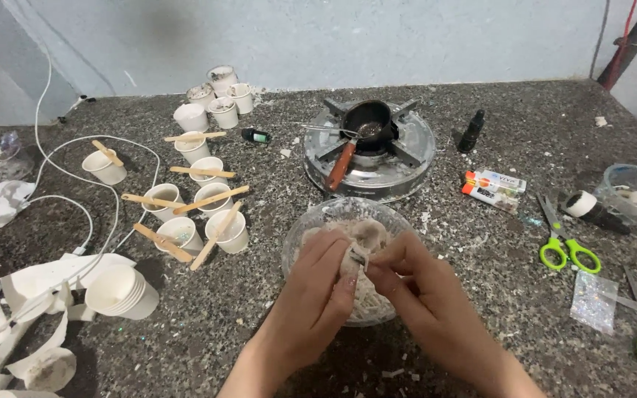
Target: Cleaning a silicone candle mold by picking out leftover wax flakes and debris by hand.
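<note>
Both hands pinch a pale lump over the glass bowl.

The left hand (317, 284) and right hand (414, 284) meet above the glass bowl (311, 221), fingers closed on a whitish lump (365, 237) lying between them, equally near both. The small burner (370, 144) stands just behind the bowl, paper cups (186, 206) to its left.

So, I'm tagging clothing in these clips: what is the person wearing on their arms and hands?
Nothing shows: the left hand and right hand are bare, with no gloves, rings, watch or bracelets. Both forearms are uncovered to the frame's bottom edge, with no sleeve in view.
</note>
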